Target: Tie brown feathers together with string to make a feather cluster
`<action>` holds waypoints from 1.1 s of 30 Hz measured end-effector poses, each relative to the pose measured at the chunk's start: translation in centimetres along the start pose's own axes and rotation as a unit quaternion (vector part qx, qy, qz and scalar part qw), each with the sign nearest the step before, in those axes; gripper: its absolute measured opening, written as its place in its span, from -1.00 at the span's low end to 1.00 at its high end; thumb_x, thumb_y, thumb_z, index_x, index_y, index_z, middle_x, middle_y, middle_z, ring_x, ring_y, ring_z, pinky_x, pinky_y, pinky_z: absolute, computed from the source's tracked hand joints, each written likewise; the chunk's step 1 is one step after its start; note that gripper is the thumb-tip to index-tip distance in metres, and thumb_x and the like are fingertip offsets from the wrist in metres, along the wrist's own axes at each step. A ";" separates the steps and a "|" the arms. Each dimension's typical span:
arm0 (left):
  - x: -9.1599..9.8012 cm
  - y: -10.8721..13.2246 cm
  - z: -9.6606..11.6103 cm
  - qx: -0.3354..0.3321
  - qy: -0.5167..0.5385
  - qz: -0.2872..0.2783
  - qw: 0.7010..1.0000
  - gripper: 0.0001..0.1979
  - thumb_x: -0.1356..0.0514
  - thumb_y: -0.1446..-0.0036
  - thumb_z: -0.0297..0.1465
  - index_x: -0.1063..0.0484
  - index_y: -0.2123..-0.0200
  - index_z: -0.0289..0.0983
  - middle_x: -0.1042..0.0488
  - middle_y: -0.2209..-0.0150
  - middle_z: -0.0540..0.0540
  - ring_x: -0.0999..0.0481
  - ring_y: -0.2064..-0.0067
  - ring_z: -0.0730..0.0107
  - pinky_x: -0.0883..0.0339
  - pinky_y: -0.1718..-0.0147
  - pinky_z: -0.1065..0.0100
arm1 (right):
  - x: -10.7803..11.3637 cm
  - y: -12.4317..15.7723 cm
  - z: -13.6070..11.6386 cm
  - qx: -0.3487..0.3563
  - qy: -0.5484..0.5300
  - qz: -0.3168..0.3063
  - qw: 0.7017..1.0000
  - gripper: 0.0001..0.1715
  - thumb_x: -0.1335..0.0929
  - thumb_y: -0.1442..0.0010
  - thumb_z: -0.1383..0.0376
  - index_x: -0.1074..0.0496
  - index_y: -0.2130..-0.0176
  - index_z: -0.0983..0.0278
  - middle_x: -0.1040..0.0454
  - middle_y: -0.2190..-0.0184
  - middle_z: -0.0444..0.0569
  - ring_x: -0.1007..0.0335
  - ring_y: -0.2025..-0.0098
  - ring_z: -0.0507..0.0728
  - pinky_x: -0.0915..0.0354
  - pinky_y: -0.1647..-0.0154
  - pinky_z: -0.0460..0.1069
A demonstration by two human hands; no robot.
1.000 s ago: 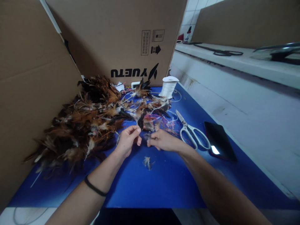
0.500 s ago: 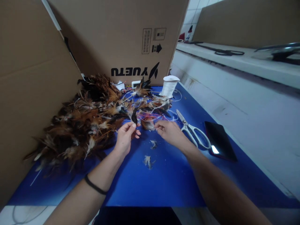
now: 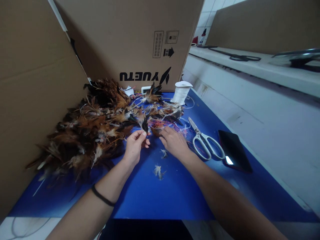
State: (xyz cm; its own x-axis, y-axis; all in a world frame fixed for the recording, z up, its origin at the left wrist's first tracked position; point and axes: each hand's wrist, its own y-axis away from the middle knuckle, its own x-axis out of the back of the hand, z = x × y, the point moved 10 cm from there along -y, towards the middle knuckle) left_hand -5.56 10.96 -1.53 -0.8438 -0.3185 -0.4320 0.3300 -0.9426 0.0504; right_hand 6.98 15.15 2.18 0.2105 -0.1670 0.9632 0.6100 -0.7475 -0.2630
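Observation:
My left hand pinches a dark feather upright between thumb and forefinger, its other fingers curled beneath. My right hand lies low over the table with its fingers stretched forward, touching or just above a brown feather that it partly covers. Pink and red threads lie tangled just beyond those fingertips. A large heap of brown and black feathers spreads to the left of my left hand. Two small fluffy feather bits, including a pale tuft, lie on the blue table nearer to me.
White-handled scissors lie partly open to the right, beside a black phone. A spool of white ribbon stands at the back. Cardboard panels rise behind and at left. Black scissors rest on the ledge.
My right hand has moved slightly left and flattened, going from a pinch to stretched fingers over the brown feather. My left hand keeps its dark feather in nearly the same place.

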 end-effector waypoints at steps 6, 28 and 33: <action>-0.1 0.0 -0.1 0.002 -0.007 -0.003 1.000 -0.75 -0.31 0.10 -0.30 -0.37 0.43 -0.34 -0.50 0.32 -0.09 -0.37 0.57 0.62 -0.24 0.64 0.54 | -0.7 -0.1 0.9 -0.018 0.006 -0.009 1.000 -0.76 -0.19 -0.22 0.35 -0.41 0.22 0.28 -0.39 0.20 0.09 -0.35 0.21 0.17 -0.21 0.33 -0.01; -0.3 0.2 -0.4 0.008 -0.025 -0.026 0.999 -0.75 -0.30 0.07 -0.28 -0.39 0.40 -0.34 -0.51 0.29 -0.12 -0.38 0.56 0.60 -0.26 0.63 0.52 | -1.7 0.2 5.4 -0.149 -0.464 0.055 0.871 -0.85 -0.30 0.03 0.30 -0.31 0.35 0.27 -0.37 0.56 -0.17 -0.32 0.54 0.01 -0.25 0.46 -0.06; -0.3 0.1 -0.6 0.012 -0.024 -0.025 0.999 -0.76 -0.30 0.07 -0.28 -0.41 0.41 -0.34 -0.51 0.30 -0.11 -0.38 0.56 0.60 -0.26 0.62 0.51 | -1.3 0.1 5.4 -0.146 -0.521 0.068 0.838 -0.64 -0.33 0.13 0.34 -0.29 0.24 0.29 -0.37 0.52 -0.17 -0.28 0.51 -0.01 -0.24 0.43 -0.07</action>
State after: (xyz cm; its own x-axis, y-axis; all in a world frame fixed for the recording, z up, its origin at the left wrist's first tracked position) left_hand -4.99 10.98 -1.88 -0.8786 -0.2750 -0.3906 0.2772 -0.9594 0.0519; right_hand 10.88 18.76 0.65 0.9087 0.2748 0.3142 0.3449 -0.9183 -0.1943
